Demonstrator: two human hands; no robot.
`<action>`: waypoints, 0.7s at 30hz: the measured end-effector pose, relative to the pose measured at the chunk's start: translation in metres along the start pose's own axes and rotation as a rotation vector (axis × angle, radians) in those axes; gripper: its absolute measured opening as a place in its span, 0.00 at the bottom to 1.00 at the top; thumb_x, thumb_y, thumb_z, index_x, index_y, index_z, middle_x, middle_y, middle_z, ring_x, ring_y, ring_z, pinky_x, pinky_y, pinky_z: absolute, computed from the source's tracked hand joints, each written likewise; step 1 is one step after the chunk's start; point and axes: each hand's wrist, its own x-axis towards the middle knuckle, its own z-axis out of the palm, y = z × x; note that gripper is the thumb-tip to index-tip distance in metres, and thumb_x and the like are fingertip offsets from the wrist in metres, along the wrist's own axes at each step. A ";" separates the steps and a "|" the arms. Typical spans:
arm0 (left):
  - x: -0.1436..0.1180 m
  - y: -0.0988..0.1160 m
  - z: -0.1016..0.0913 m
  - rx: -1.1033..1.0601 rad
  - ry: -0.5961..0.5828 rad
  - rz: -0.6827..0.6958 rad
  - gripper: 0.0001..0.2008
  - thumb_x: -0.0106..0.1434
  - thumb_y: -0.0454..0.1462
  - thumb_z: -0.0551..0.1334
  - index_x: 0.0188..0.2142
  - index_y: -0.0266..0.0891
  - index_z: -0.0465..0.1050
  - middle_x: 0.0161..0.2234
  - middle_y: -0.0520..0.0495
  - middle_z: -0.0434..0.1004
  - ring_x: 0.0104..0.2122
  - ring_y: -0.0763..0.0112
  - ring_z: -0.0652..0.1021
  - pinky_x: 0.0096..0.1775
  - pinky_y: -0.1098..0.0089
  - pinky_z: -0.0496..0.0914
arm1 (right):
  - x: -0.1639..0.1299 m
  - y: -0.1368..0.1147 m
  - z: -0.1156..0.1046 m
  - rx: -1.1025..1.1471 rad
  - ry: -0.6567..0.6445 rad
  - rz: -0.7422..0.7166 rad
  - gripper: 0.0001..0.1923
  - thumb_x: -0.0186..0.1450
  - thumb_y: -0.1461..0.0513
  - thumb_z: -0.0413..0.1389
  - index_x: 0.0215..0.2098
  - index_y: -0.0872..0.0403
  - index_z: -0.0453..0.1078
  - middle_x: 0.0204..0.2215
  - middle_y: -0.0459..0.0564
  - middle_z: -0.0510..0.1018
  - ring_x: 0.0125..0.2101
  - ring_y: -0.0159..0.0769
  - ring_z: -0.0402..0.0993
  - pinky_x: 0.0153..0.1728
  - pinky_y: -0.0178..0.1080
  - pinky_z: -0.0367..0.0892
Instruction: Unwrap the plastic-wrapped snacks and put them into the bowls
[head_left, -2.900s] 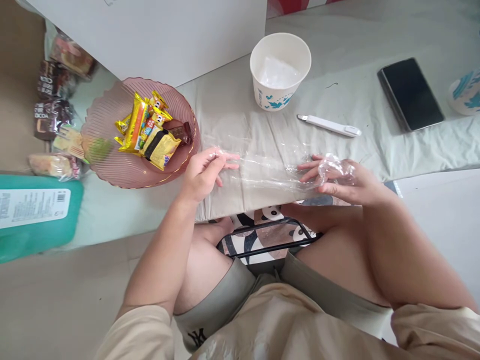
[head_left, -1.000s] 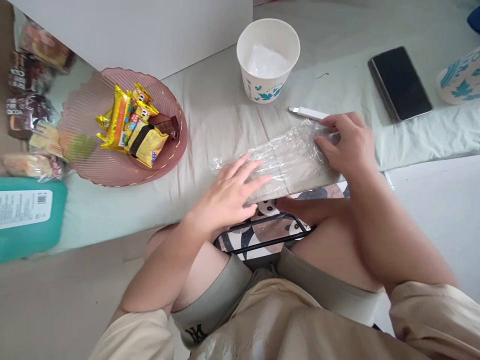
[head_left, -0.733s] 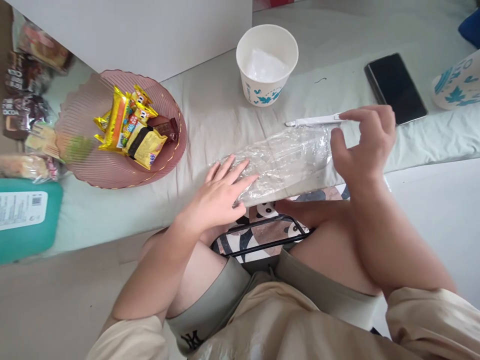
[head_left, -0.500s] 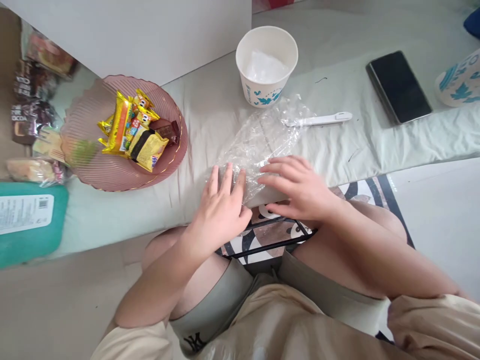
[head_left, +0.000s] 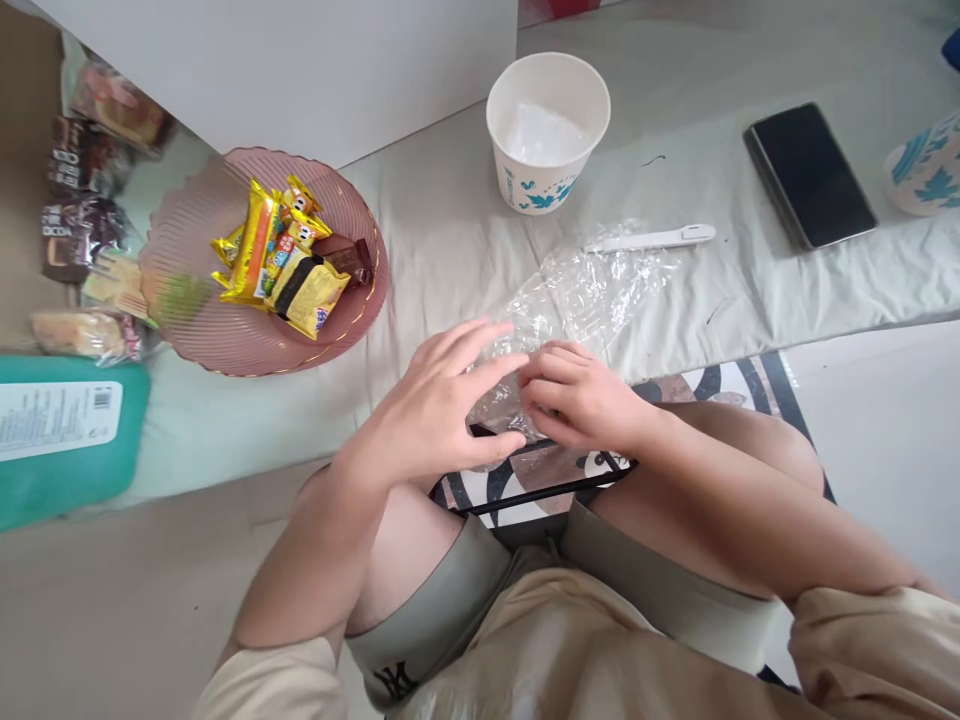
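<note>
A clear, crinkled plastic bag (head_left: 592, 295) lies at the table's front edge, its near end drawn in between my hands. My right hand (head_left: 577, 395) has its fingers curled closed on the gathered end of the bag. Beside it on the left, my left hand (head_left: 442, 405) is open, thumb and fingers apart around the bag's near part. The bag's far end reaches a white plastic handle-like piece (head_left: 660, 238). Behind the bag stands a white paper cup (head_left: 536, 185) with blue leaf prints and whitish plastic inside.
At left, a pink ribbed plate (head_left: 217, 340) holds yellow snack packets (head_left: 300, 290). Wrapped breads (head_left: 90, 235) and a teal container (head_left: 75, 485) lie farther left. A black phone (head_left: 814, 175) and another printed cup (head_left: 930, 170) are at right. A white panel (head_left: 300, 70) stands behind.
My right hand has closed on the bag's near end. My left hand has lifted from lying flat and turned toward it. The bag has shifted right and spread toward the white piece.
</note>
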 end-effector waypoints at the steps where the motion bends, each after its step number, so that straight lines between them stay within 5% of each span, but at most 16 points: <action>1: 0.002 -0.006 -0.002 -0.067 -0.031 0.067 0.34 0.59 0.48 0.71 0.64 0.44 0.72 0.72 0.38 0.64 0.73 0.42 0.60 0.71 0.42 0.59 | 0.000 0.002 -0.005 0.092 0.014 0.007 0.05 0.68 0.65 0.53 0.37 0.50 0.70 0.42 0.53 0.81 0.43 0.42 0.77 0.49 0.48 0.72; 7: 0.012 -0.028 0.003 -0.214 -0.051 0.201 0.44 0.50 0.45 0.78 0.66 0.46 0.68 0.70 0.40 0.69 0.74 0.43 0.61 0.72 0.42 0.58 | 0.000 0.006 -0.037 0.589 0.120 0.190 0.08 0.71 0.60 0.53 0.32 0.50 0.65 0.45 0.54 0.83 0.44 0.40 0.81 0.44 0.44 0.76; 11: 0.024 -0.032 0.015 -0.102 0.148 0.213 0.19 0.67 0.41 0.67 0.56 0.43 0.78 0.66 0.40 0.74 0.73 0.48 0.64 0.70 0.44 0.63 | -0.003 0.007 -0.047 0.723 0.159 0.251 0.13 0.72 0.56 0.55 0.30 0.50 0.65 0.45 0.52 0.83 0.45 0.40 0.81 0.47 0.45 0.76; 14: 0.035 -0.038 0.023 -0.073 0.351 0.265 0.10 0.72 0.39 0.60 0.43 0.41 0.82 0.55 0.43 0.84 0.66 0.55 0.75 0.63 0.50 0.71 | -0.007 0.012 -0.046 0.648 0.185 0.213 0.07 0.69 0.55 0.57 0.42 0.47 0.69 0.49 0.53 0.82 0.52 0.46 0.80 0.52 0.51 0.76; 18: 0.044 -0.043 0.026 -0.093 0.634 0.327 0.07 0.69 0.33 0.62 0.37 0.40 0.79 0.43 0.45 0.89 0.52 0.60 0.85 0.54 0.57 0.78 | -0.008 0.017 -0.034 0.379 0.279 0.130 0.33 0.60 0.56 0.64 0.62 0.46 0.64 0.56 0.57 0.78 0.60 0.54 0.75 0.60 0.60 0.72; 21: 0.044 -0.043 0.023 -0.069 0.707 0.380 0.05 0.65 0.32 0.63 0.33 0.41 0.76 0.36 0.48 0.88 0.47 0.61 0.87 0.50 0.60 0.79 | -0.006 0.015 -0.025 0.157 0.344 0.228 0.26 0.60 0.60 0.66 0.56 0.46 0.70 0.52 0.55 0.81 0.56 0.54 0.78 0.57 0.59 0.74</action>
